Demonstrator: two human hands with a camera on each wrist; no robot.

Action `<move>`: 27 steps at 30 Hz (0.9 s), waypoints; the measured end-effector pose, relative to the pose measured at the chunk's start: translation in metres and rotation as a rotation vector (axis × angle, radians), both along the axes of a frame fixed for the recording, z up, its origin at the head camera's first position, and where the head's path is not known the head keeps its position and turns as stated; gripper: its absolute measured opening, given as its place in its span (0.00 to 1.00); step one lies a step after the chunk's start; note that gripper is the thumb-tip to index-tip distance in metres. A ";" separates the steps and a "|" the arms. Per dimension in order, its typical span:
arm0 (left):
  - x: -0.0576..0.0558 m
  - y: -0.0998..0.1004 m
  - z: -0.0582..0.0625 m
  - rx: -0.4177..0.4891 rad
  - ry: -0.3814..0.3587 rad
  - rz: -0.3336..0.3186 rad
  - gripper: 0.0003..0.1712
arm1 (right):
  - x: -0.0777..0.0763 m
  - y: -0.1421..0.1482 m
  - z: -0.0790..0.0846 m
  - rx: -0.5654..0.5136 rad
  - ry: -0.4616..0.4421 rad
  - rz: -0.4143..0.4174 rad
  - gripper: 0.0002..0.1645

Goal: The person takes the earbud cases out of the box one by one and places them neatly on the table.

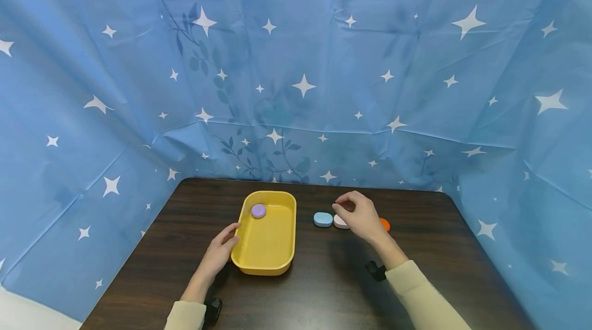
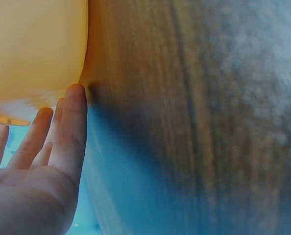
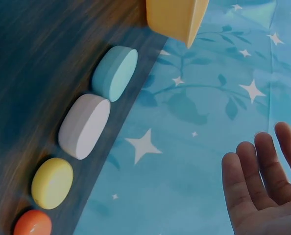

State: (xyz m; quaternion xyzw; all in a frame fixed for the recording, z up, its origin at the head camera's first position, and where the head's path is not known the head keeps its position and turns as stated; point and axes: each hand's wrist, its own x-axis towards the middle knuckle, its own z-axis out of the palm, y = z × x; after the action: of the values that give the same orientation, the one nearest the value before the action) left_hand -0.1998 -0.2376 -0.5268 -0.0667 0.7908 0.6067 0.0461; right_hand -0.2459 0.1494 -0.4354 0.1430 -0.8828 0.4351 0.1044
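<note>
My left hand (image 1: 216, 254) rests its fingers against the left side of a yellow plastic tray (image 1: 295, 232). Inside the tray, near its far left corner, lies a purple round soap-like piece (image 1: 258, 211). To the right of the tray my right hand (image 1: 362, 216) hovers over a row of similar pieces, its fingers loosely bent and nothing in them. That row runs from a light blue oval piece (image 1: 322, 219) through a whitish oval piece (image 1: 339, 222) and a yellow piece (image 3: 52, 183) to an orange one (image 1: 385, 224). The yellow piece is hidden in the head view by the right hand.
The dark wooden table (image 1: 319, 294) ends at a far edge just behind the tray and the row. Blue star-patterned cloth (image 1: 300, 114) hangs behind it and on both sides. A black wrist camera (image 1: 375, 271) sits at the right wrist, another (image 1: 213, 311) at the left.
</note>
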 end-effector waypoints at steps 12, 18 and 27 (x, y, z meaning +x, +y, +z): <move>-0.001 0.001 -0.001 0.000 0.007 -0.002 0.25 | -0.001 -0.015 0.010 0.007 -0.013 0.044 0.08; 0.000 0.000 -0.001 -0.004 0.009 -0.005 0.25 | -0.001 -0.021 0.013 0.016 -0.009 0.056 0.09; -0.001 0.000 0.000 0.013 0.005 -0.002 0.25 | -0.002 -0.031 0.017 0.049 0.026 0.052 0.07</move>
State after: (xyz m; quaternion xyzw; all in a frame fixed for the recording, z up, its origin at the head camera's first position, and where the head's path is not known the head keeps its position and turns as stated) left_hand -0.2007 -0.2377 -0.5272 -0.0643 0.7870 0.6120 0.0450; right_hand -0.2481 0.1182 -0.4188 0.1742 -0.8877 0.4140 0.1012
